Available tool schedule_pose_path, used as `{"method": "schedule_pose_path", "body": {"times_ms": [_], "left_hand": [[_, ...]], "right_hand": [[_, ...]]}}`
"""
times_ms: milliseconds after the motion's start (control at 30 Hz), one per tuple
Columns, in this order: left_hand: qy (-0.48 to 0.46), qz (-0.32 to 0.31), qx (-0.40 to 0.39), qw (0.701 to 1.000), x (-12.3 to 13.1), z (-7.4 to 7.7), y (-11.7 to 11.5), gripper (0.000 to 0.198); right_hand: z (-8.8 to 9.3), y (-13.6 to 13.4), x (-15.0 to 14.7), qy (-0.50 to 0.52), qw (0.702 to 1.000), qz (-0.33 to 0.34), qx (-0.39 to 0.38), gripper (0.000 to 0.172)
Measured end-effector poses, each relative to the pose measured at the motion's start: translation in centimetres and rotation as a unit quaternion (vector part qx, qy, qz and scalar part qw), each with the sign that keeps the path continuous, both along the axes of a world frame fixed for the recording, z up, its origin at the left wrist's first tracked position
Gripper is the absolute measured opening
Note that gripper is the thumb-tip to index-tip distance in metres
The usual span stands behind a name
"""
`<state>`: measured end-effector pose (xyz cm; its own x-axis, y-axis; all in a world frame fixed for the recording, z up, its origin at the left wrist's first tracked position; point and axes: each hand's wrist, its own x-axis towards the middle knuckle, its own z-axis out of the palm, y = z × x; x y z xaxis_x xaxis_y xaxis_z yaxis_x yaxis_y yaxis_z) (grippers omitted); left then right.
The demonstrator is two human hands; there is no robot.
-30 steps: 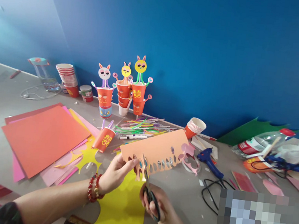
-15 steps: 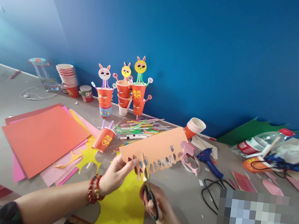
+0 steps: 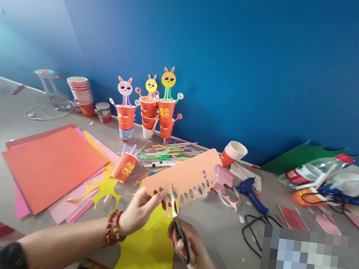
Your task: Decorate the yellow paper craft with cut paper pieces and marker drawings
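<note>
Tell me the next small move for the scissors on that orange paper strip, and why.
Probably one short snip further along the strip's lower edge. The left hand pinches the paper strip at its near end, and the right hand holds the scissors with the blade tips at that edge, near the left end of the row of oval cut-outs.

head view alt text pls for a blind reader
A left hand holds a peach paper strip with oval holes while the right hand cuts its lower edge with scissors, above a grey table strewn with coloured paper and red cups.
</note>
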<state>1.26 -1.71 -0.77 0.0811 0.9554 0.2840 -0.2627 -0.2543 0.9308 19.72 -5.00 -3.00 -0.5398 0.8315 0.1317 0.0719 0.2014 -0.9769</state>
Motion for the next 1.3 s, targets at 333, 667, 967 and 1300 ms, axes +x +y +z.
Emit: {"method": "schedule_pose_path", "body": {"times_ms": [333,667,967,1300], "left_hand": [[-0.010,-0.032,-0.011,0.999,0.1,-0.5,-0.2,0.031],[0.039,-0.021,-0.010,0.999,0.2,0.1,-0.4,0.040],[0.049,-0.010,-0.012,0.999,0.2,-0.1,-0.5,0.040],[-0.013,0.025,-0.069,0.997,-0.5,-1.8,-0.1,0.032]], "right_hand": [[0.1,-0.2,-0.4,0.008,1.000,-0.008,-0.012,0.059],[0.4,-0.2,-0.3,0.014,0.999,-0.001,-0.033,0.058],[-0.1,-0.4,-0.4,0.005,1.000,-0.025,-0.008,0.059],[-0.2,-0.2,-0.2,-0.045,0.998,-0.046,0.003,0.055]]}}
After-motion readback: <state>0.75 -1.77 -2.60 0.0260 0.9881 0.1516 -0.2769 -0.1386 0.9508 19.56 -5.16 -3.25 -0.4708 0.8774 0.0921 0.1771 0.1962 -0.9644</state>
